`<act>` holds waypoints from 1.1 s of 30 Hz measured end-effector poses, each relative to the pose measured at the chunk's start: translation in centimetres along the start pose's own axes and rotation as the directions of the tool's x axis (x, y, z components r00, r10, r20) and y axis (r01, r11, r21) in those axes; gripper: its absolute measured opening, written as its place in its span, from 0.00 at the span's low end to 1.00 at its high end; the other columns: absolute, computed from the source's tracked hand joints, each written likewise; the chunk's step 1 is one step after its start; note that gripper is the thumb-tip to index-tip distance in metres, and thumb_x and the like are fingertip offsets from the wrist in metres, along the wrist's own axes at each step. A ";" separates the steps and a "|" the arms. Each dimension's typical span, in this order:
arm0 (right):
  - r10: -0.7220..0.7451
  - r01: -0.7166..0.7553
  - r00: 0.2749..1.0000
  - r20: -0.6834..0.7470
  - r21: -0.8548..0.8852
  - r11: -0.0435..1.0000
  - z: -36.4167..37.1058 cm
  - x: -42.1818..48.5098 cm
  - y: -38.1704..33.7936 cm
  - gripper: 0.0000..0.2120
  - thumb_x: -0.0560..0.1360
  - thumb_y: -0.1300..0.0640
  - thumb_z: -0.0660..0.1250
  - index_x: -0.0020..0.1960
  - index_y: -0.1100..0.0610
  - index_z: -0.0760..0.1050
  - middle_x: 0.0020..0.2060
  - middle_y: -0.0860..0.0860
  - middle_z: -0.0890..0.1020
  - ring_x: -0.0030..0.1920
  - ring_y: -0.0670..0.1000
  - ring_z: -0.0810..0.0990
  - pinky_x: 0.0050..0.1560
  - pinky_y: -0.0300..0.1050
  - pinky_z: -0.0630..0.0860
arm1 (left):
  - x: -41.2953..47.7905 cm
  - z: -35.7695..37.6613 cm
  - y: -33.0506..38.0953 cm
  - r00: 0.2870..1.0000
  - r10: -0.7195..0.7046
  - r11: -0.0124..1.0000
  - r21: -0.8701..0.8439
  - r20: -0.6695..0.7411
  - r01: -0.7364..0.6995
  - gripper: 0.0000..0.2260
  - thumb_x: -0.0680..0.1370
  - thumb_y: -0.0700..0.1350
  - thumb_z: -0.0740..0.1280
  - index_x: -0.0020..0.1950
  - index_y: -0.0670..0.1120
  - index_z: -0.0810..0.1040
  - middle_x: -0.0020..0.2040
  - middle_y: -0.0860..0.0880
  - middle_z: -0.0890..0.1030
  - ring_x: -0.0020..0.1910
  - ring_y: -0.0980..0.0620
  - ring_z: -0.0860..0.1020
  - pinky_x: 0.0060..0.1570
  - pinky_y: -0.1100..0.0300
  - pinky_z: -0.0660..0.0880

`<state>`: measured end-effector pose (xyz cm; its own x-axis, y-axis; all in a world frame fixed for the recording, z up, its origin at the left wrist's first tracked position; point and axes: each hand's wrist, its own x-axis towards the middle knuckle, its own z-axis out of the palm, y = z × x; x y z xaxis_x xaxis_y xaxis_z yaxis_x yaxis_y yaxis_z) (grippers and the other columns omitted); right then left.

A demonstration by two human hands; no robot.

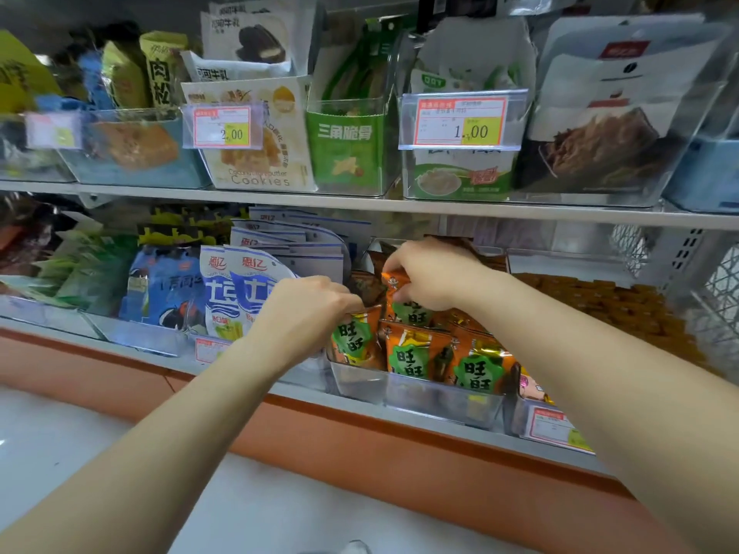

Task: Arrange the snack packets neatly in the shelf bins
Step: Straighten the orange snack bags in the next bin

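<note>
Several orange snack packets with green labels (416, 353) stand in a clear plastic bin (420, 397) on the lower shelf. My left hand (304, 309) pinches the top of the leftmost orange packet (352, 341) at the bin's left side. My right hand (432, 273) grips another orange packet (408, 309) further back in the same bin, its fingers curled over the packet's top edge. Dark brown packets (366, 285) show behind them.
Blue-and-white packets (240, 293) fill the bin to the left, with blue ones (168, 289) beyond. Small orange sweets (624, 309) lie to the right. The upper shelf (360, 203) holds bins of cookies (256, 141) and green packets (344, 149) with price tags. An orange ledge (360, 445) runs below.
</note>
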<state>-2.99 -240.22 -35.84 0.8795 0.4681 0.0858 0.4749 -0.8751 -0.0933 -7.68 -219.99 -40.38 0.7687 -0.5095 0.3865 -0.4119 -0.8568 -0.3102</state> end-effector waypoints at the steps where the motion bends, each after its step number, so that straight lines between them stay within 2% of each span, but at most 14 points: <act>1: 0.005 -0.006 0.999 0.038 0.024 1.000 0.5 0.3 0.0 0.22 0.75 0.49 0.73 0.67 0.47 0.75 0.58 0.52 0.81 0.51 0.55 0.79 0.46 0.48 0.77 | 0.1 0.2 0.3 1.000 0.025 1.000 0.003 0.013 -0.025 0.10 0.74 0.43 0.72 0.52 0.57 0.83 0.42 0.54 0.82 0.42 0.48 0.80 0.30 0.57 0.75; 6: 0.026 -0.029 0.987 0.161 0.018 0.999 3.1 1.2 0.3 0.28 0.77 0.46 0.70 0.75 0.48 0.66 0.68 0.55 0.75 0.64 0.58 0.76 0.55 0.48 0.75 | 0.4 0.9 1.3 0.996 -0.033 0.999 -0.012 0.086 0.034 0.06 0.78 0.51 0.66 0.52 0.54 0.81 0.44 0.53 0.81 0.46 0.48 0.80 0.35 0.56 0.75; 9: 0.016 -0.050 0.979 0.205 0.162 0.986 2.8 1.0 1.0 0.28 0.78 0.44 0.68 0.75 0.49 0.66 0.70 0.53 0.73 0.66 0.55 0.74 0.56 0.45 0.73 | -0.4 1.6 1.8 0.986 -0.110 0.982 -0.137 0.123 0.127 0.10 0.79 0.53 0.64 0.57 0.54 0.80 0.50 0.54 0.82 0.52 0.48 0.79 0.43 0.53 0.78; 11: 0.001 -0.046 0.987 0.162 0.274 0.961 2.0 0.1 1.4 0.29 0.78 0.41 0.65 0.76 0.50 0.64 0.71 0.52 0.72 0.66 0.54 0.74 0.56 0.44 0.71 | -1.0 1.7 2.3 0.980 -0.170 0.951 -0.242 0.105 0.191 0.16 0.79 0.55 0.64 0.66 0.55 0.77 0.58 0.53 0.82 0.58 0.49 0.78 0.50 0.51 0.79; 12: -0.004 -0.024 0.995 0.100 0.272 0.962 1.8 -0.6 1.5 0.30 0.78 0.38 0.64 0.75 0.49 0.64 0.70 0.51 0.73 0.65 0.53 0.75 0.56 0.44 0.71 | -1.4 1.9 2.6 0.974 -0.204 0.927 -0.300 0.093 0.223 0.19 0.79 0.56 0.64 0.69 0.55 0.74 0.61 0.53 0.81 0.60 0.50 0.77 0.53 0.52 0.78; 14: -0.048 0.047 0.999 0.007 0.149 0.988 2.2 -2.2 1.4 0.29 0.76 0.34 0.60 0.71 0.47 0.68 0.65 0.50 0.78 0.60 0.53 0.78 0.54 0.46 0.74 | -2.0 2.4 3.4 0.966 -0.248 0.894 -0.367 0.072 0.257 0.20 0.80 0.55 0.64 0.71 0.54 0.72 0.64 0.54 0.79 0.63 0.51 0.75 0.55 0.53 0.77; 16: -0.108 0.109 0.993 0.050 -0.010 0.994 3.4 -3.7 1.2 0.30 0.75 0.29 0.56 0.66 0.48 0.70 0.59 0.50 0.80 0.56 0.55 0.78 0.55 0.49 0.75 | -2.5 3.1 4.1 0.969 -0.242 0.899 -0.362 0.058 0.246 0.19 0.80 0.54 0.65 0.70 0.54 0.73 0.65 0.55 0.79 0.64 0.51 0.74 0.56 0.53 0.76; 18: -0.106 0.121 0.989 0.100 -0.154 0.981 5.0 -4.3 1.3 0.34 0.76 0.27 0.52 0.68 0.51 0.68 0.60 0.52 0.79 0.59 0.56 0.77 0.65 0.54 0.69 | -2.5 3.7 4.3 0.968 -0.246 0.899 -0.361 0.056 0.249 0.18 0.79 0.53 0.67 0.69 0.54 0.75 0.64 0.55 0.79 0.63 0.51 0.74 0.56 0.54 0.76; 20: -0.085 0.120 0.985 0.149 -0.244 0.962 6.2 -3.9 1.7 0.34 0.77 0.29 0.48 0.69 0.53 0.66 0.60 0.53 0.79 0.64 0.56 0.75 0.74 0.60 0.58 | -2.0 4.0 4.1 0.963 -0.263 0.889 -0.372 0.062 0.267 0.17 0.79 0.52 0.68 0.67 0.54 0.76 0.62 0.55 0.80 0.61 0.52 0.75 0.55 0.55 0.75; 22: -0.047 0.101 0.973 0.224 -0.237 0.966 6.9 -3.4 1.6 0.34 0.78 0.29 0.45 0.70 0.53 0.66 0.63 0.55 0.78 0.67 0.57 0.73 0.75 0.61 0.54 | -1.5 4.1 4.0 0.961 -0.263 0.884 -0.377 0.086 0.276 0.15 0.79 0.52 0.67 0.66 0.54 0.78 0.60 0.55 0.82 0.59 0.51 0.76 0.52 0.54 0.75; 24: -0.031 0.089 0.966 0.257 -0.220 0.971 7.3 -3.0 1.5 0.34 0.78 0.30 0.45 0.71 0.53 0.66 0.65 0.58 0.76 0.68 0.59 0.71 0.73 0.60 0.57 | -1.1 3.9 3.8 0.960 -0.253 0.884 -0.375 0.118 0.279 0.15 0.79 0.53 0.67 0.65 0.53 0.77 0.58 0.54 0.82 0.57 0.50 0.77 0.50 0.54 0.76; 27: -0.022 0.070 0.965 0.263 -0.175 0.982 6.8 -3.1 1.2 0.35 0.77 0.29 0.47 0.73 0.51 0.64 0.67 0.57 0.75 0.67 0.59 0.71 0.70 0.58 0.63 | -1.1 3.5 3.5 0.956 -0.231 0.886 -0.367 0.183 0.285 0.19 0.79 0.55 0.66 0.69 0.53 0.75 0.62 0.53 0.81 0.61 0.50 0.76 0.55 0.54 0.75; 30: -0.045 0.053 0.995 0.090 -0.087 0.995 5.3 -4.4 1.5 0.39 0.75 0.26 0.51 0.76 0.50 0.61 0.71 0.53 0.72 0.70 0.56 0.69 0.69 0.55 0.66 | -1.5 2.4 4.1 0.943 -0.255 0.874 -0.366 0.212 0.319 0.25 0.78 0.58 0.66 0.74 0.55 0.69 0.69 0.54 0.76 0.68 0.53 0.73 0.61 0.55 0.73; 33: -0.038 0.041 0.979 -0.199 0.011 0.999 3.9 -6.9 2.9 0.41 0.72 0.25 0.53 0.76 0.49 0.63 0.72 0.49 0.72 0.70 0.53 0.71 0.66 0.52 0.72 | -2.6 1.0 5.7 0.956 -0.290 0.891 -0.350 0.054 0.290 0.26 0.76 0.58 0.67 0.73 0.55 0.69 0.67 0.55 0.77 0.66 0.53 0.74 0.55 0.55 0.77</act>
<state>-7.58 -245.50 -40.60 0.8367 0.4676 0.2851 0.5113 -0.8535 -0.1004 -11.54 -223.46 -44.07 0.8803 -0.2342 0.4126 -0.3154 -0.9386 0.1401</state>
